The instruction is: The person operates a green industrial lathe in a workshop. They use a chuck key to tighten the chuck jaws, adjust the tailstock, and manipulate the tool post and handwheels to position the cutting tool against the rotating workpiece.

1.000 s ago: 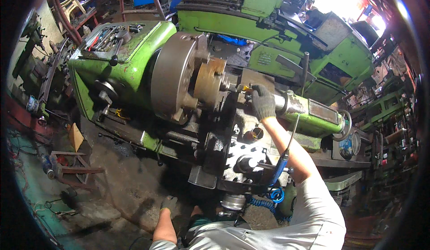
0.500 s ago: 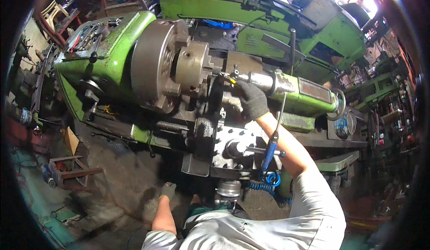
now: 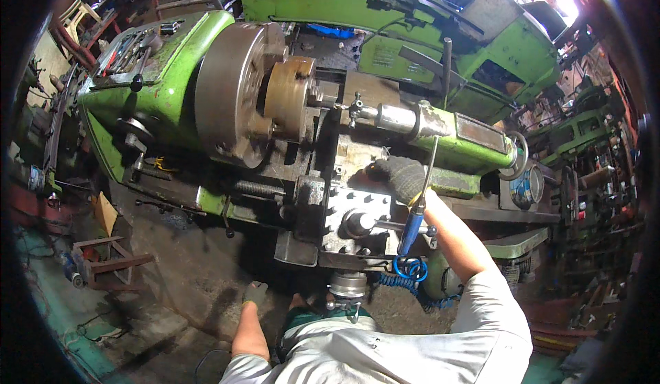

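My right hand (image 3: pixel 404 179), in a dark knit glove, is over the lathe's carriage, just behind the tool post (image 3: pixel 357 224). Its fingers point left and lie in shadow, so whether they hold anything is unclear. The tailstock (image 3: pixel 447 133) carries a drill chuck (image 3: pixel 357 111) facing a brownish round workpiece (image 3: pixel 287 99). That workpiece is gripped in the large lathe chuck (image 3: pixel 230 95). Low beside my body hangs my left hand (image 3: pixel 254 292), gloved in grey, away from the machine; its fingers are too small to make out.
A blue-handled air gun (image 3: pixel 411 233) with a coiled blue hose (image 3: pixel 411 270) stands against the carriage beside my right forearm. Tools lie on the green headstock (image 3: pixel 185 54). Another green machine (image 3: pixel 399 68) stands behind. A small wooden frame (image 3: pixel 113 264) sits on the floor at left.
My right hand has drawn back from the drill chuck toward me, down over the carriage. The lathe chuck and workpiece show a different turn. My left hand has hardly moved.
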### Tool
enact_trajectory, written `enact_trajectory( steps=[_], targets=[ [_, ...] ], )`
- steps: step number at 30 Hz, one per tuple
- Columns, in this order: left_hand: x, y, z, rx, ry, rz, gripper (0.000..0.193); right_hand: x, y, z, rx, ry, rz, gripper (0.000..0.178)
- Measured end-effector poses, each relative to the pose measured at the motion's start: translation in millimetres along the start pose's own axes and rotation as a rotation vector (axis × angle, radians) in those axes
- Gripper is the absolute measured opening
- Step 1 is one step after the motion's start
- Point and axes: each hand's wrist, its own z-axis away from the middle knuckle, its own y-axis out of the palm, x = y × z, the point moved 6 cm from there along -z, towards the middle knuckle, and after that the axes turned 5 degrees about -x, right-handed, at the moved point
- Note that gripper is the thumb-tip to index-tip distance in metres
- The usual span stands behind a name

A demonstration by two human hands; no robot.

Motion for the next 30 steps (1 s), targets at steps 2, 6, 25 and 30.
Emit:
enact_trajectory(
  steps=[2, 6, 25, 30],
  targets=[
    [-1, 0, 2, 0.004, -0.022, -0.003, 0.041, 2, 5, -1, 0.01, 0.029, -0.059, 0.024],
    [34, 23, -18, -0.058, 0.223, -0.081, 0.041, -17, -19, 13, -0.249, 0.382, -0.44, 0.022],
    [-2, 2, -9, -0.02, -0.02, 0.052, 0.05, 23, -40, -113, -0.404, 0.297, -0.474, 0.025],
    [9, 7, -5, -0.048, 0.003, 0.015, 0.045, 11, -38, -108, -0.471, 0.37, -0.546, 0.027]
  ],
)
